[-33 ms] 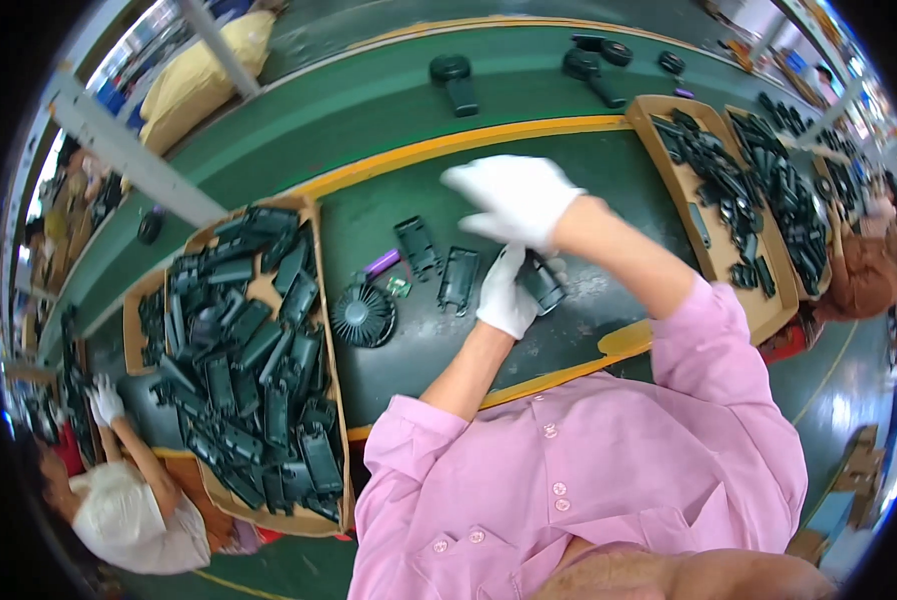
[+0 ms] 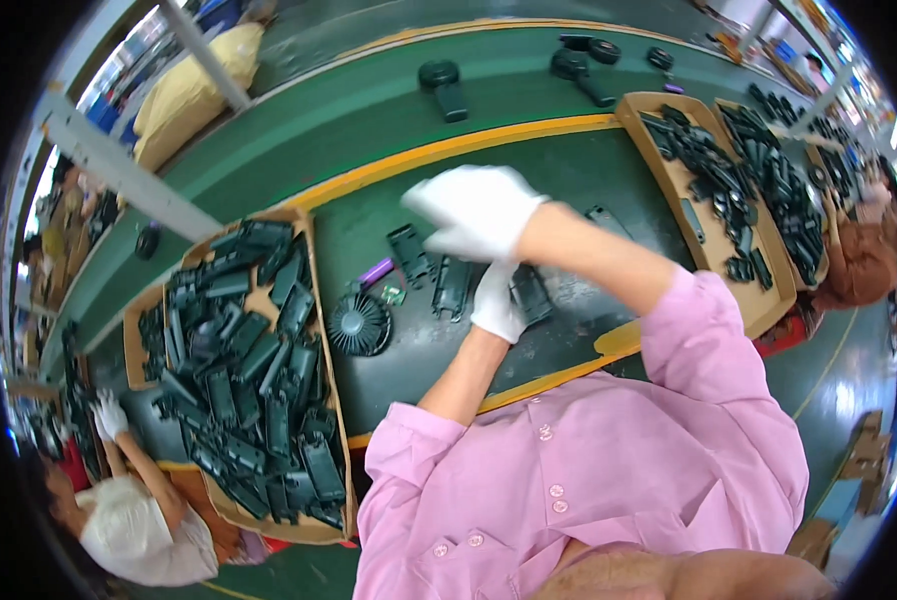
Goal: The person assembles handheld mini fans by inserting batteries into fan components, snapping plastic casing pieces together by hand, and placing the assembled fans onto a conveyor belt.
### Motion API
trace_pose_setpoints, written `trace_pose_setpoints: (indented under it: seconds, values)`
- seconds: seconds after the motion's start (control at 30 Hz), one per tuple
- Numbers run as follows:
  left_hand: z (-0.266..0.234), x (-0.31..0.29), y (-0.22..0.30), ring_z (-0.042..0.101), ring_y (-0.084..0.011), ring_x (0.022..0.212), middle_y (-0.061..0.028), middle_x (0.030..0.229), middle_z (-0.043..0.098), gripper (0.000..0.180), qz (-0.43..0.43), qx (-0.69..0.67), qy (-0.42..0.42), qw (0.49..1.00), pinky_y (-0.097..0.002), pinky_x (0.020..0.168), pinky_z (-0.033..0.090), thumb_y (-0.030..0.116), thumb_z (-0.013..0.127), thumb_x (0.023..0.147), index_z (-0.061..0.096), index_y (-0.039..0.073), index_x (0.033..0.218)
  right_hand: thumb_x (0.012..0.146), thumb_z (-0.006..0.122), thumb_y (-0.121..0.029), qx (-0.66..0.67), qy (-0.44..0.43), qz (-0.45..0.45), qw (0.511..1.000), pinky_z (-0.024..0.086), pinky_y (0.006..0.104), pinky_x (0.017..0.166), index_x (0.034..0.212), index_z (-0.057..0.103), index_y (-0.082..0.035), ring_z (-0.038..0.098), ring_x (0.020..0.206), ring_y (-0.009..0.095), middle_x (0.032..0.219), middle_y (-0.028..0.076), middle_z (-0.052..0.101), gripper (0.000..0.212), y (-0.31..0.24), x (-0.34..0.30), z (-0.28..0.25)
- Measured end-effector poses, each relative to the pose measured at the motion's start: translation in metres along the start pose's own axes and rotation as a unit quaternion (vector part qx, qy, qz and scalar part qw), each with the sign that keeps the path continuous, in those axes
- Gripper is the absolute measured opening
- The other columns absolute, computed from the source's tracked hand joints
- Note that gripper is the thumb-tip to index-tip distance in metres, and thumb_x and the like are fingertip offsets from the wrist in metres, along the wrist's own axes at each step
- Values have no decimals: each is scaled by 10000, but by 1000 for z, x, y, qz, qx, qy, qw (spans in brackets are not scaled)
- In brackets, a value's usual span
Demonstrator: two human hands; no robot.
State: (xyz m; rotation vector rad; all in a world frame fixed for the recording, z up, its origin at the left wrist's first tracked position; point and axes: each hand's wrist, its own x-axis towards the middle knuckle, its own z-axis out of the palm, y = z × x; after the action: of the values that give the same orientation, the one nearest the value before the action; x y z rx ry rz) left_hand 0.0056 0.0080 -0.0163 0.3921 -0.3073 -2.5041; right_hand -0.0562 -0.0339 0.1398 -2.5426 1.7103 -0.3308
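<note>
My left hand (image 2: 499, 305), in a white glove, is closed at the side of a dark green plastic housing half (image 2: 532, 296) low over the table. Its fingertips are hidden. My right hand (image 2: 474, 212), also gloved in white, is raised above and to the left of it. Motion smears its fingers, and anything in them cannot be made out. Partly under the right hand lies a second housing half (image 2: 452, 288). Left of that are another open shell (image 2: 410, 255), a purple cylindrical cell (image 2: 376, 272), a small green circuit board (image 2: 394, 295) and a round ribbed fan part (image 2: 360, 324).
A cardboard box (image 2: 332, 420) heaped with dark green shells stands at left. Another box (image 2: 659, 190) at right holds smaller dark parts. Beyond the yellow edge strip (image 2: 439, 150), assembled handheld fans (image 2: 443, 88) lie on a green belt. Co-workers sit at both sides.
My right hand has swung left and slightly down, now over the loose shells. My left hand and the housing half have shifted slightly left. A flat dark part shows beyond my right forearm.
</note>
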Motion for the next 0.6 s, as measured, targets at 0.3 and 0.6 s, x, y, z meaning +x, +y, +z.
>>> trace_pose_setpoints:
  seconds: [0.3, 0.6]
  values:
    - [-3, -2, 2, 625, -272, 890, -167, 1106, 595, 464, -21, 44, 27, 998, -399, 780, 555, 17, 597, 846, 446, 69, 1282, 590, 827, -346, -12, -22, -185, 982, 472, 451, 813, 1313, 452, -77, 521, 1062, 324, 1199, 173, 513, 858, -89, 26, 101]
    - [-19, 6, -3, 622, -276, 968, -148, 1026, 634, 229, -32, 21, -66, 997, -416, 829, 542, 107, 627, 880, 548, 67, 1092, 732, 686, -385, 375, 64, -61, 923, 498, 485, 845, 1234, 505, -47, 604, 1004, 374, 1075, 201, 608, 632, -54, 27, 86]
